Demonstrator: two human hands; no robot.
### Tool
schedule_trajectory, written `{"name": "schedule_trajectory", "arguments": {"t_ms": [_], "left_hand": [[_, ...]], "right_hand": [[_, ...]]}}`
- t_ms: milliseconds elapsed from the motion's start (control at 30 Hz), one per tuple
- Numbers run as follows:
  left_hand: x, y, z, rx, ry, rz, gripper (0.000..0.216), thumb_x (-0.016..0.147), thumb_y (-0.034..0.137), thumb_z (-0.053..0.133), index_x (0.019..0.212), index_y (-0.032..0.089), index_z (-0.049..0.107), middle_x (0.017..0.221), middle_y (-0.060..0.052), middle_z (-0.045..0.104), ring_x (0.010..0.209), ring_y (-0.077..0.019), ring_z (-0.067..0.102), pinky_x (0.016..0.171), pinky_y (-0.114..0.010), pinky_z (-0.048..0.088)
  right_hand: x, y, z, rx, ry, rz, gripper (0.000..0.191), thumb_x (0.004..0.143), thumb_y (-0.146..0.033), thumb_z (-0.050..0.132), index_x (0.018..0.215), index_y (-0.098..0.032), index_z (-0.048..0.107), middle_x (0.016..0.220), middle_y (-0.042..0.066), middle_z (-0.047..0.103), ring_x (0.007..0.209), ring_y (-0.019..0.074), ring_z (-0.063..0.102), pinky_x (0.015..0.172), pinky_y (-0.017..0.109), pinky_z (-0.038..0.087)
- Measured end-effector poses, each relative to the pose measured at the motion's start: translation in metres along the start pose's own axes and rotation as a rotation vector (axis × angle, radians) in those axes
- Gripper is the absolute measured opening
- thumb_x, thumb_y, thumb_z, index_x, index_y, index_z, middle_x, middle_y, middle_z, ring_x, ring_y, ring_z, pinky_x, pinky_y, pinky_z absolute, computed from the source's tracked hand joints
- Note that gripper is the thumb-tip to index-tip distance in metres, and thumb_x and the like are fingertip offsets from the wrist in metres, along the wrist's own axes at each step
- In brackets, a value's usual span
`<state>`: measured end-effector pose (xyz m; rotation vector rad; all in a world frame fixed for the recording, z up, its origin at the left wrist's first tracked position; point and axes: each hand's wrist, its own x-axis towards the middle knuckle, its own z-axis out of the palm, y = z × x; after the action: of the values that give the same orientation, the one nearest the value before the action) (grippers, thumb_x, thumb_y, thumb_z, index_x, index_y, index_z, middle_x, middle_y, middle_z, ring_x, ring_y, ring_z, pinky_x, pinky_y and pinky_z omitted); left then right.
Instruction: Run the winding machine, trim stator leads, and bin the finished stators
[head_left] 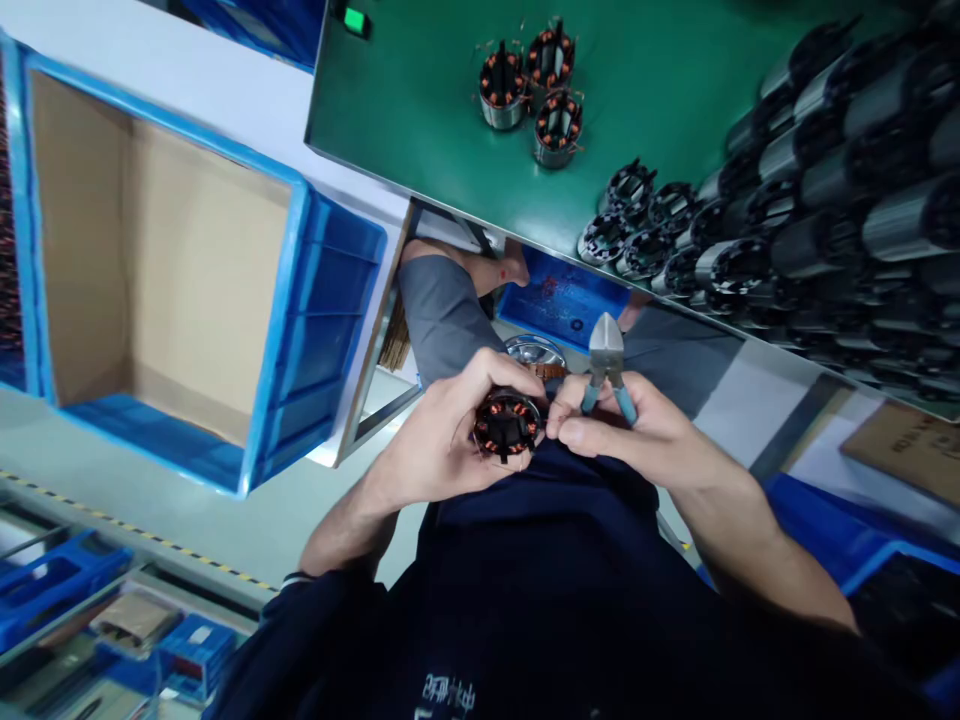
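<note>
Off the near edge of the green tabletop (420,100), in front of the person's dark shirt (540,600), the left hand (450,425) is wrapped around a wound motor core (507,426), its open end with orange copper coils facing up toward the camera. The core sits between the two hands, enclosed by the left thumb and fingers, while the right hand (646,428) is just beside its right side, thumb and forefinger drawn together; whether they pinch a wire is too small to tell. That right hand also grips teal-handled cutters (606,350), whose metal head points away from the body toward the tabletop's near edge. Toward the tabletop's left end stand three similar wound cores (559,128); dark and silver cores (911,218) crowd its right end, reaching the near edge. Pale lettering (448,692) marks the shirt, and faint print shows on a cardboard box (911,445) at right; neither can be read with certainty.
</note>
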<state>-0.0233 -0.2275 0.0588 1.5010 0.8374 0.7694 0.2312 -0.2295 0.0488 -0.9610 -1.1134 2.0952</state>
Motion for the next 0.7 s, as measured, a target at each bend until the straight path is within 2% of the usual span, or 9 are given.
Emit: {"name": "schedule_trajectory", "arguments": {"t_ms": [100,167,233,300,367,433,533,567,700], "left_hand": [[0.002,0.005,-0.006,0.054,-0.054,0.043,0.041,0.088,0.018,0.1,0.12,0.023,0.075,0.108,-0.008,0.083,0.093,-0.0215,0.083,0.082,-0.032,0.067],[-0.001,0.006,-0.009,0.025,-0.014,0.031,0.04,0.084,0.015,0.101,0.112,0.023,0.074,0.103,-0.007,0.085,0.086,-0.0214,0.083,0.078,-0.032,0.067],[-0.005,0.005,-0.011,-0.018,0.074,-0.002,0.044,0.08,0.015,0.104,0.108,0.023,0.072,0.097,-0.006,0.085,0.078,-0.0197,0.081,0.072,-0.03,0.066],[-0.011,0.003,-0.013,-0.011,0.203,-0.028,0.046,0.077,0.019,0.108,0.105,0.023,0.071,0.091,-0.003,0.081,0.074,-0.0167,0.077,0.07,-0.028,0.064],[-0.015,0.001,-0.011,0.047,0.309,-0.074,0.048,0.077,0.022,0.11,0.107,0.022,0.073,0.091,-0.002,0.079,0.075,-0.0154,0.075,0.071,-0.027,0.062],[-0.017,0.002,-0.007,0.085,0.347,-0.122,0.049,0.079,0.025,0.11,0.112,0.023,0.074,0.095,-0.002,0.079,0.077,-0.0155,0.075,0.072,-0.027,0.063],[-0.015,0.003,0.004,0.071,0.308,-0.146,0.05,0.08,0.027,0.109,0.115,0.024,0.073,0.096,-0.002,0.079,0.076,-0.0152,0.074,0.071,-0.027,0.063],[-0.014,0.003,0.007,0.061,0.288,-0.143,0.051,0.08,0.027,0.109,0.116,0.024,0.073,0.096,-0.001,0.079,0.076,-0.0153,0.074,0.071,-0.027,0.063],[-0.011,0.003,0.015,0.033,0.204,-0.131,0.053,0.08,0.021,0.107,0.121,0.025,0.074,0.098,-0.001,0.079,0.079,-0.0165,0.075,0.073,-0.028,0.064]], "right_hand": [[-0.009,0.004,-0.009,0.109,0.015,-0.028,0.028,0.106,-0.044,0.09,0.094,-0.02,0.082,0.081,0.002,0.07,0.071,0.0135,0.063,0.067,0.027,0.051],[-0.016,0.003,-0.02,0.159,0.129,-0.055,0.032,0.102,-0.045,0.094,0.087,-0.022,0.079,0.076,0.001,0.063,0.069,0.0145,0.059,0.065,0.028,0.05],[-0.024,0.003,-0.031,0.195,0.279,-0.092,0.032,0.101,-0.045,0.095,0.085,-0.024,0.077,0.069,-0.002,0.051,0.063,0.0137,0.049,0.06,0.028,0.046],[-0.034,0.004,-0.037,0.123,0.479,-0.196,0.025,0.104,-0.043,0.091,0.091,-0.025,0.08,0.067,-0.002,0.045,0.06,0.0137,0.044,0.057,0.028,0.043],[-0.045,0.007,-0.032,-0.103,0.627,-0.258,0.02,0.11,-0.043,0.082,0.104,-0.024,0.084,0.075,0.002,0.057,0.066,0.016,0.053,0.062,0.031,0.049],[-0.055,0.012,-0.015,-0.367,0.569,-0.207,0.019,0.115,-0.038,0.072,0.121,-0.023,0.083,0.093,0.005,0.072,0.076,0.0179,0.064,0.07,0.033,0.054],[-0.059,0.018,0.015,-0.536,0.259,-0.113,0.025,0.115,-0.021,0.065,0.138,-0.025,0.075,0.11,0.004,0.079,0.085,0.0168,0.072,0.077,0.032,0.056],[-0.057,0.02,0.022,-0.548,0.21,-0.122,0.029,0.114,-0.018,0.064,0.14,-0.025,0.073,0.112,0.003,0.079,0.089,0.0163,0.074,0.08,0.03,0.058],[-0.043,0.028,0.026,-0.554,0.268,-0.152,0.033,0.114,-0.015,0.06,0.143,-0.024,0.072,0.121,0.004,0.079,0.106,0.0173,0.077,0.099,0.031,0.06]]}}
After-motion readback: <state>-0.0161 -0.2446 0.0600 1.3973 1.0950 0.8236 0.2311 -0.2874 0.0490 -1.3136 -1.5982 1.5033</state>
